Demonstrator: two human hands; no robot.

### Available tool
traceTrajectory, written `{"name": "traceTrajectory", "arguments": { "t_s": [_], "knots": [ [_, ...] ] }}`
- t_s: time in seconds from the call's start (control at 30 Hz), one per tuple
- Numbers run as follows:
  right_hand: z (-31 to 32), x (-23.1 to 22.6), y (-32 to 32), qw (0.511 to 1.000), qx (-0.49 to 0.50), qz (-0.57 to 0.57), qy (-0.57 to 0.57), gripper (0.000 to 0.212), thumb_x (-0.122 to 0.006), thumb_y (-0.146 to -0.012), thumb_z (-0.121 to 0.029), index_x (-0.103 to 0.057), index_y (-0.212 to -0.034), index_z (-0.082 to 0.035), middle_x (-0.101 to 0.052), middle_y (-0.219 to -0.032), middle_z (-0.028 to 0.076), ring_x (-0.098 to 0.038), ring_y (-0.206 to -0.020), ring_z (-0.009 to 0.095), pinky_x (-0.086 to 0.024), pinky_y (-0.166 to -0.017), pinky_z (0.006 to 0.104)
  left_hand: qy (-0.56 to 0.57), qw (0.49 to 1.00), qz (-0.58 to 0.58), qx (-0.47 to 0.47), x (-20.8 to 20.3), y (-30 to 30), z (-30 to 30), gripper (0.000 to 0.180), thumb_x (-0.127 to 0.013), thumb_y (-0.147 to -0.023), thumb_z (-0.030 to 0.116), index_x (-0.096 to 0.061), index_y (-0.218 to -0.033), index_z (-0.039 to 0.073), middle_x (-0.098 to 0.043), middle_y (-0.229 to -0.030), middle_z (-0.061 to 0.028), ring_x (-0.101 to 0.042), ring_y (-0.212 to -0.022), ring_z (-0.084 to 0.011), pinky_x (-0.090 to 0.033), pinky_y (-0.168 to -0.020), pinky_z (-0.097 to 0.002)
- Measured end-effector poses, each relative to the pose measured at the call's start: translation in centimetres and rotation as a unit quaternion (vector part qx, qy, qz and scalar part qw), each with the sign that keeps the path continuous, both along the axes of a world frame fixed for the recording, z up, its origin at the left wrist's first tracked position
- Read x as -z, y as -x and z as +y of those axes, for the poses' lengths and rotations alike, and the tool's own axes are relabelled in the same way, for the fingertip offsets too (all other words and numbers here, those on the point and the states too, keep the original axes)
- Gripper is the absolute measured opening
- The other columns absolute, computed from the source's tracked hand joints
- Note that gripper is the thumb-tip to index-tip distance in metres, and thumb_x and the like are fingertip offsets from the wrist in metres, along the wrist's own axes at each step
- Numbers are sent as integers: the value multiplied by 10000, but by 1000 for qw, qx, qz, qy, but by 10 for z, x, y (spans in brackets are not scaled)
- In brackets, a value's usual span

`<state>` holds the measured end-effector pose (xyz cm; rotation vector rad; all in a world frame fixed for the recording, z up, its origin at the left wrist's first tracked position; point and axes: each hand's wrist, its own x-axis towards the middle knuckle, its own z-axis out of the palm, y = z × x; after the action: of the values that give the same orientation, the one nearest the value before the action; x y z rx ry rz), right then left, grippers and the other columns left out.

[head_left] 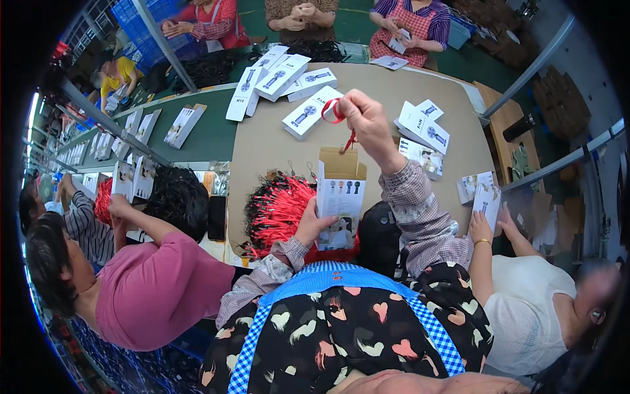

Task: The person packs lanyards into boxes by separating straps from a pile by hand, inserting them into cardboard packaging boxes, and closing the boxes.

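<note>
Right hand [369, 125] raised above a carton, grip pinched tight on a red strap [337, 114]. Left hand [316, 224] closed round the lower left side of that white carton [340, 197], thumb across the printed face, other fingers partly hidden. Carton stands at the near side of the worktop [266, 148], top open.

Risks, my judgement: the strap's dangling tail could catch on the brown-lined flap [336, 161] if lowered off line; carton could tip if the left grip slackens, or crease if squeezed. Strap heap [279, 213] close by on the left; loose ends might snag.

Strap: narrow, red, looped, pale inside. Carton: tall, small fan pictures above a photo. Contents: can't tell.
</note>
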<state>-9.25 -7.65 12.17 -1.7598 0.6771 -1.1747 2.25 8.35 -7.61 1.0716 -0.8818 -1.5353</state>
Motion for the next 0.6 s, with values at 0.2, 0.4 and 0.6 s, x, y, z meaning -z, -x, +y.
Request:
{"name": "traceTrajectory", "arguments": {
  "t_s": [0.2, 0.4, 0.6],
  "knots": [
    [-5, 91, 10, 955, -61, 236, 167, 117, -572, -812, -132, -557, -847, -21, -554, -808, 73, -504, -675, 180, -419, -608, 288, -13, 999, 34, -4, -2, -7, 2, 598, -696, -683, 67, -363, -1178, 25, -509, -1100, -109, -506, -1033, -205, -404, -912, -344],
    [3, 87, 23, 951, 44, 245, 184, 142, -601, -766, -67, -567, -881, 10, -555, -929, 120, -561, -847, 224, -456, -770, 301, -32, 992, 116, -24, 3, -25, -5, 636, -695, -692, 87, -345, -1221, 41, -493, -1142, -92, -483, -1077, -202, -379, -942, -349],
    [0, 112, 41, 981, 58, 186, -9, 125, -589, -790, -57, -575, -890, 16, -584, -841, 102, -596, -760, 180, -472, -682, 278, -42, 988, 142, -48, 3, -70, -33, 627, -621, -773, 47, -305, -1313, 65, -463, -1238, -87, -463, -1130, -207, -380, -957, -362]
  ]
}}
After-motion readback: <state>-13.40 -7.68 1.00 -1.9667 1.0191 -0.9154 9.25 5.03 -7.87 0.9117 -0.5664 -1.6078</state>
